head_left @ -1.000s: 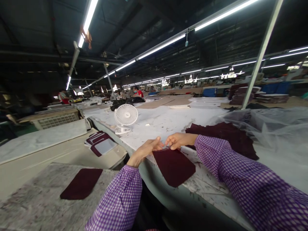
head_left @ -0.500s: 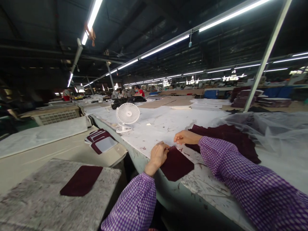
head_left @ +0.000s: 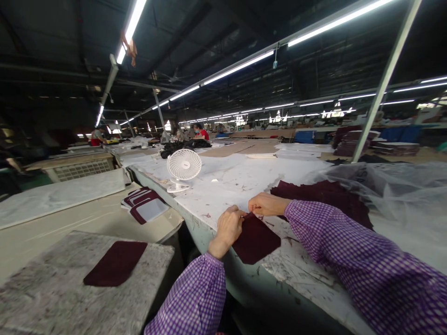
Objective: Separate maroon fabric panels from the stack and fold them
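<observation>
Maroon cloth, seemingly light, soft; best held by far edge, where left hand and right hand pinch it

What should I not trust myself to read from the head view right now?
All in the head view:
- Left hand: its back hides the fingertips at the maroon fabric panel, so the grip is unclear.
- Right hand: curled fingers hide any contact with the panel.
- Maroon fabric pile: near side covered by the right sleeve, itself cut off by the frame's right edge.
- White desk fan: hub marking too small.
</observation>
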{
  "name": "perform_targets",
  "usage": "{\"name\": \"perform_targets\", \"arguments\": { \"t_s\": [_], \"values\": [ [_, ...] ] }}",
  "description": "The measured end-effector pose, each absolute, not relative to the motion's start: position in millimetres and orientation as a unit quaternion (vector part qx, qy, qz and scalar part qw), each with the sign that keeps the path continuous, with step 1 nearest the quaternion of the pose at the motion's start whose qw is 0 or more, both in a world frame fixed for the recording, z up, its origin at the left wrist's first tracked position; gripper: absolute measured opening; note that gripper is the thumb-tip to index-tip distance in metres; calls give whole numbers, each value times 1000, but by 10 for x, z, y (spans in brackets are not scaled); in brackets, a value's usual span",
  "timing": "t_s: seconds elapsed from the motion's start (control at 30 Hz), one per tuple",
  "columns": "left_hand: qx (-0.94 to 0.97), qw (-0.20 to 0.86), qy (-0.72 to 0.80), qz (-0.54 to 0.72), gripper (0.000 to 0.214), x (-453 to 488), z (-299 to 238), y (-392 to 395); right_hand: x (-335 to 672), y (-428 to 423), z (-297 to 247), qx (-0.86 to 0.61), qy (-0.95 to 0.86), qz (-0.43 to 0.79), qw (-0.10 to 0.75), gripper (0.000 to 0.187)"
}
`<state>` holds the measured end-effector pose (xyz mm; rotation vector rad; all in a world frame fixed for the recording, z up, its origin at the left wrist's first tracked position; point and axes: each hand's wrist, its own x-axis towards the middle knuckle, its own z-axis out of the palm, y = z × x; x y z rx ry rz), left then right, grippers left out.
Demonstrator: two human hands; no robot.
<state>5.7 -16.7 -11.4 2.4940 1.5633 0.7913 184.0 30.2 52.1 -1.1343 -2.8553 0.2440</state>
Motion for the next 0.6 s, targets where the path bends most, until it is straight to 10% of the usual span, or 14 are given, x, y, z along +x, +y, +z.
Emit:
{"name": "perform_targets", "arguments": {
  "t_s": [0.6],
  "values": [
    [867,-11,453,206,36,44,-31,-219,1911,209,117,-278,-942,-187,19,21]
  ]
}}
